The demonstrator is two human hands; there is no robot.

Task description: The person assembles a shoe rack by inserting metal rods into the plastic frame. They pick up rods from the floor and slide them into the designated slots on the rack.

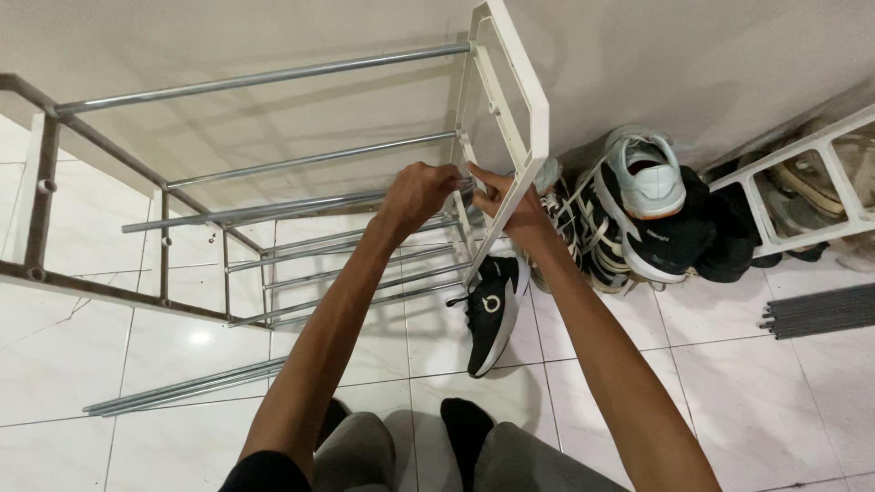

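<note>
We see both of the person's arms reaching forward to a half-built shoe rack standing on the white tiled floor (164,346) against a pale wall. The left hand (417,193) is clenched around the near end of a metal rod (273,210), which runs away to the left from the fist, its gripped end lying at the inner face of the white side frame (524,118). The right hand (503,202) grasps that white side frame at its lower edge, fingers curled over the plastic, so the two hands sit just beside each other with the rod's end between them. We count two rods spanning the upper part of the rack, and below the hands roughly five more in a descending row, though some overlap and the exact number cannot be told. A bundle of loose rods (182,387) lies on the tiles at lower left, their number unclear. One black sneaker (492,310) lies alone on the floor just below the hands; a pile of further shoes (638,210) rests against the wall to the right. A second white frame piece (793,182) leans nearby, with a stack of dark rods (820,312) beside it.
</note>
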